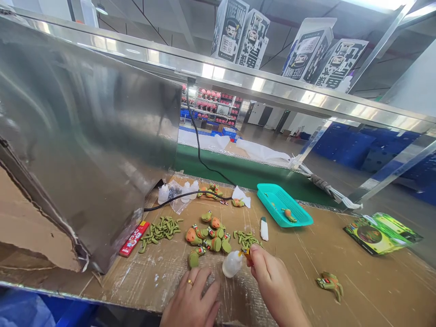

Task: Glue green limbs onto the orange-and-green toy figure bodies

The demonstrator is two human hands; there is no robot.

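My left hand [195, 297] rests on the cardboard table cover with fingers lightly bent, a ring on one finger, and nothing visible in it. My right hand [272, 279] is closed in a pinch on a small yellow-orange thing [247, 255], mostly hidden by the fingers. That thing is close to the tip of a white squeeze bottle [232, 265] standing between my hands; whether they touch I cannot tell. Behind lies a cluster of green and orange toy figures [213, 240]. Small curved green pieces lie in one pile [161, 231] at left and another pile [248, 239] by my right hand.
A turquoise basket [269, 206] holds an orange-green piece. A lone green figure [330, 284] lies at right, near green printed packaging [381, 231]. A red box [134, 239] leans by the metal panel [102, 136]. A black cable [190, 194] crosses the back, near small white bottles [186, 193].
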